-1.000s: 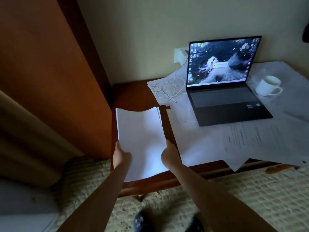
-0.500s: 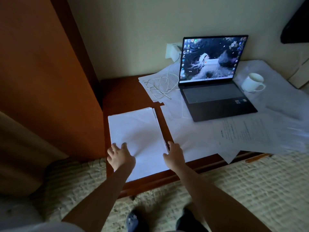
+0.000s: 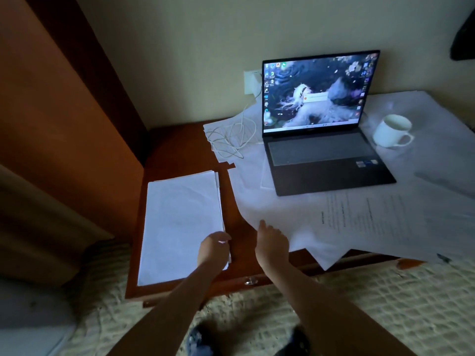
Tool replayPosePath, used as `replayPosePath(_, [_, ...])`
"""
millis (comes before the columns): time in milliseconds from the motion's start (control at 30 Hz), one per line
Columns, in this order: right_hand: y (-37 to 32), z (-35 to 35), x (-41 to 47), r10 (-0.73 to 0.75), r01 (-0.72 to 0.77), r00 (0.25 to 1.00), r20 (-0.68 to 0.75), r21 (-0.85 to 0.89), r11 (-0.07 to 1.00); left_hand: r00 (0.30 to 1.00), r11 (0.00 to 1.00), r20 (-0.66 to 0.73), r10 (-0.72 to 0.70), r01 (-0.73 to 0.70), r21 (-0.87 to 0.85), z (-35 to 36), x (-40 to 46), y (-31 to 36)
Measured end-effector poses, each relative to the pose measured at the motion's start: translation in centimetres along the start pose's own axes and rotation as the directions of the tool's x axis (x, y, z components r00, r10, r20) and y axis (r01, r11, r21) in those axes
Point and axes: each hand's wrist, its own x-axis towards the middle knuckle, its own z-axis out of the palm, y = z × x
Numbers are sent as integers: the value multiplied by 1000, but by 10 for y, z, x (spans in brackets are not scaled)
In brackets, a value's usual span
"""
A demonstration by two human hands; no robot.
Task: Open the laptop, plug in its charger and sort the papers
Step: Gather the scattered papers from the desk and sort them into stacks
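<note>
So the worktop (image 3: 180, 150) is smooth reddish-brown wood, pretty glossy, with a small metal knob (image 3: 250, 280) on the front edge. On its left side sits a neat rectangular stack of white paper (image 3: 180, 222), edges mostly squared up, a few sheets peeking out along the right side. The left hand (image 3: 214, 249) rests over the stack's near right corner with fingers curled down at the edge; can't tell if it's actually pinching the sheets. The right hand (image 3: 272, 242) is fairly relaxed, fingers reaching onto the near edge of the loose papers (image 3: 359, 222), which are spread messily across the right side, some printed with text, one corner hanging off the front.

The laptop (image 3: 321, 150) is dark grey, slim, lid up, screen lit, sitting on those sheets at the back. A white charger cable (image 3: 231, 140) lies in a loose tangle left of it, running up to a wall socket (image 3: 252, 82). A glossy white mug (image 3: 390, 134) stands just right of the laptop.
</note>
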Motion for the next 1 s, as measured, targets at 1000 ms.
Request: replayPosePath(1000, [83, -20, 6, -164, 180, 981, 105, -167, 969, 768, 876, -423, -482, 436, -206, 9, -53, 34])
